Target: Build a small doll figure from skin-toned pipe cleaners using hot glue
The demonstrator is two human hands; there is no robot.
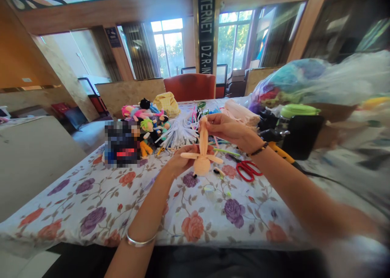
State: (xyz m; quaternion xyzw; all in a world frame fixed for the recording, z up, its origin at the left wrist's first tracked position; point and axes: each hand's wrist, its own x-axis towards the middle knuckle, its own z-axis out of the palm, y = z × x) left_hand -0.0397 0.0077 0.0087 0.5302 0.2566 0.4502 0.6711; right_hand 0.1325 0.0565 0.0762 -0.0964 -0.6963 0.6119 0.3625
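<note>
Over the middle of the table I hold a peach fuzzy doll figure [202, 148], seemingly made of pipe cleaners. It is upside down: the round head [201, 166] points down and two short arms stick out sideways. My left hand [186, 157] is closed on it from behind at arm level, its fingers partly hidden by the doll. At the upper end, my right hand [222, 126] pinches the long leg part. Red-handled scissors [248, 170] lie to the right below my right wrist. Small black bits [218, 171] rest on the cloth beside the head.
A flowered tablecloth [128, 197] covers the table. Behind my hands are a bundle of white pipe cleaners [179, 130], several colourful dolls [148, 126] and a yellow cloth bag [166, 103]. At right stand a black panel [301, 136], a yellow-handled corded tool [280, 153] and large plastic bags [298, 79].
</note>
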